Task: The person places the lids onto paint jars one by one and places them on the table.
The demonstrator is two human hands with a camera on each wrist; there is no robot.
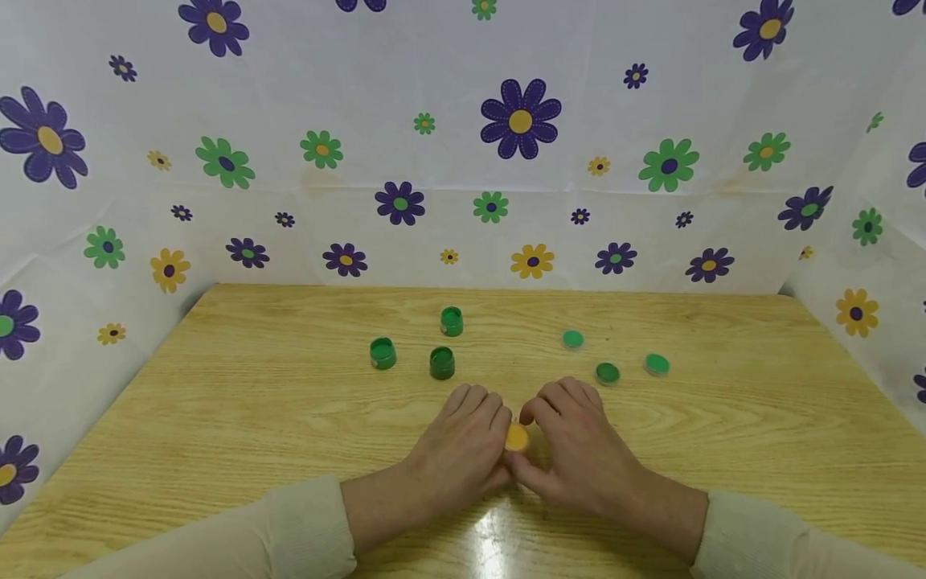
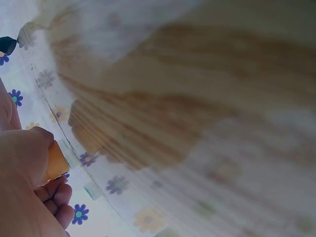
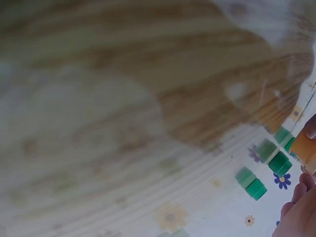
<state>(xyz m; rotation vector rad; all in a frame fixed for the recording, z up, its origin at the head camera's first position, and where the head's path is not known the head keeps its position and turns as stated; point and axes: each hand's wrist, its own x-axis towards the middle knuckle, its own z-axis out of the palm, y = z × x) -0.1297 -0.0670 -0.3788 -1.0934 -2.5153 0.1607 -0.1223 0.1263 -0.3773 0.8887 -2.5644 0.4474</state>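
Observation:
A small jar of yellow-orange paint (image 1: 517,438) is between my two hands, over the near middle of the table. My left hand (image 1: 463,442) grips it from the left, with its thumb and fingers around the orange side (image 2: 57,162) in the left wrist view. From the right, my right hand (image 1: 582,446) pinches the jar between a bent index finger and the thumb. Its lower fingers (image 3: 298,197) show under the jar in the right wrist view. The hands hide most of the jar's sides.
Beyond my left hand stand three jars of green paint without lids: one at left (image 1: 383,354), one at back (image 1: 452,322), one nearer (image 1: 442,363). Three green lids (image 1: 608,373) lie farther right on the wooden table (image 1: 275,402). A flower-patterned cloth (image 1: 448,161) encloses the back and sides.

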